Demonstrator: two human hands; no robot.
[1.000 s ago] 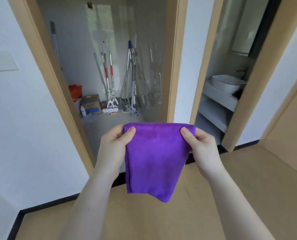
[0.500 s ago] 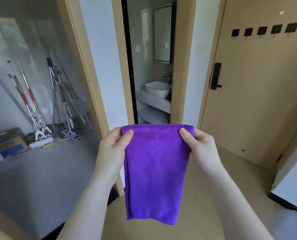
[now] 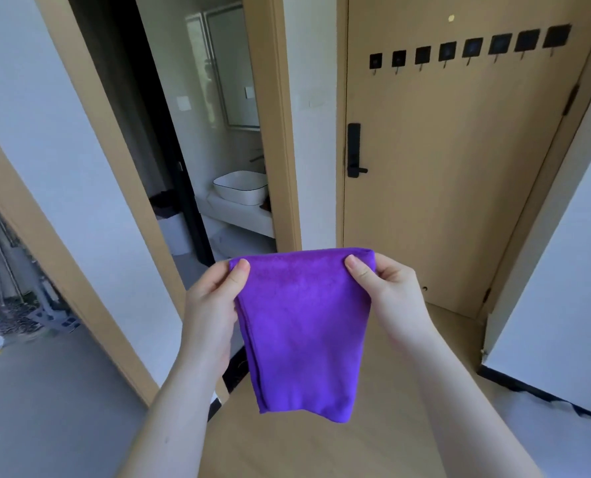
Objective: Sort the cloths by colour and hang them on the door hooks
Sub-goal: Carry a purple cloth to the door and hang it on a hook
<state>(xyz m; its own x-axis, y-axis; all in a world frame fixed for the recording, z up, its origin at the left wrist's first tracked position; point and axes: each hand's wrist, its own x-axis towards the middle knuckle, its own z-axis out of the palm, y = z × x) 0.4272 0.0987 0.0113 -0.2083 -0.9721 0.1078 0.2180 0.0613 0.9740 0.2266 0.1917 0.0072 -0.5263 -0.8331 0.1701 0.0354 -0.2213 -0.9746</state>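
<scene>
Both hands pinch the top corners of a folded purple cloth (image 3: 304, 332), left hand (image 3: 211, 305) and right hand (image 3: 390, 294) holding it up so it hangs between them. Beyond stands the closed door (image 3: 459, 167) with its row of black hooks (image 3: 473, 49) (all bare), and a white basin (image 3: 240, 188) left.

Between left hand (image 3: 214, 305) and right hand (image 3: 390, 294) hangs cloth (image 3: 304, 332). Door (image 3: 459, 201) beyond right hand, hooks (image 3: 472, 48) on it, high. Basin (image 3: 240, 188) beyond left hand.
</scene>
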